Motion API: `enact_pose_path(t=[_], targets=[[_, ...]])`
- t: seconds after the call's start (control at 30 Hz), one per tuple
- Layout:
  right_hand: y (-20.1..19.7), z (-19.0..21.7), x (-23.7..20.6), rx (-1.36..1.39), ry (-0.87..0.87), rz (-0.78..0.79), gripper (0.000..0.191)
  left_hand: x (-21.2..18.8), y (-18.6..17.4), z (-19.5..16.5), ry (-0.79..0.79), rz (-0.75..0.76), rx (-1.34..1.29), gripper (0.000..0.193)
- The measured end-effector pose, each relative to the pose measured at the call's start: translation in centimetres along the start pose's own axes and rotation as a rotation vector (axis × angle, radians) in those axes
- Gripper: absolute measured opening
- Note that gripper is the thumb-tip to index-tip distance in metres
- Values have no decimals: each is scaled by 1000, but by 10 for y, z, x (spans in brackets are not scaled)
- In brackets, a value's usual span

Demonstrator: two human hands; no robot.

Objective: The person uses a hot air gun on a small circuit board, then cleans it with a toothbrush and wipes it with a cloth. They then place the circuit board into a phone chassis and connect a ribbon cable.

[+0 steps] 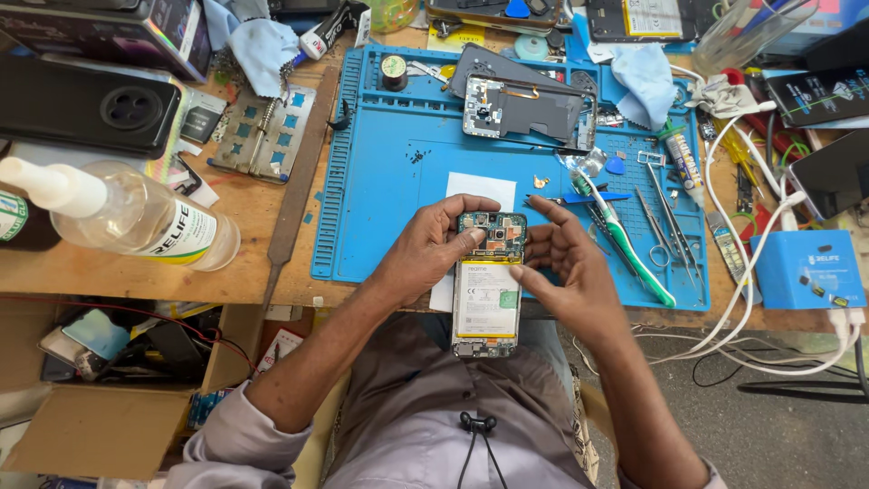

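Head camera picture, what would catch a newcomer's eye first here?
The opened phone at the centre, back cover off and white battery showing, held between the left hand and right hand. Beneath it lies the bright blue work mat; a clear spray bottle lies on its side at left.

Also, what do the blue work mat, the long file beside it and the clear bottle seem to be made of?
The blue work mat looks like soft matte silicone or rubber: moulded ridges and small trays, no glare. The long file seems bare dull grey metal, flat and narrowing to a point. The clear bottle appears to be glossy transparent plastic, since the desk shows through it; its white nozzle looks like opaque plastic.
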State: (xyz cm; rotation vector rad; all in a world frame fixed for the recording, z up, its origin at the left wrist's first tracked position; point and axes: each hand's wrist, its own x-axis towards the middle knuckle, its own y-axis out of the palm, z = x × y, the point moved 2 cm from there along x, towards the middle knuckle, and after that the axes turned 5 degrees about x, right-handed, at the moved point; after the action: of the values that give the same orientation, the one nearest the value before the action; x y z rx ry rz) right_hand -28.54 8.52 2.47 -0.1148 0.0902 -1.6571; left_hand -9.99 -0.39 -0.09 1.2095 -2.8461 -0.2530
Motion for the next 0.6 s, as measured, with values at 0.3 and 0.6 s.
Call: enact_pose_path(t=[0.3,0.6], targets=[[21,-2,5,-59,19,-129,64,0,-2,1,37,13,-26,37],[26,1,7,-125,2,-112,64,1,-5,5,34,13,-40,37]])
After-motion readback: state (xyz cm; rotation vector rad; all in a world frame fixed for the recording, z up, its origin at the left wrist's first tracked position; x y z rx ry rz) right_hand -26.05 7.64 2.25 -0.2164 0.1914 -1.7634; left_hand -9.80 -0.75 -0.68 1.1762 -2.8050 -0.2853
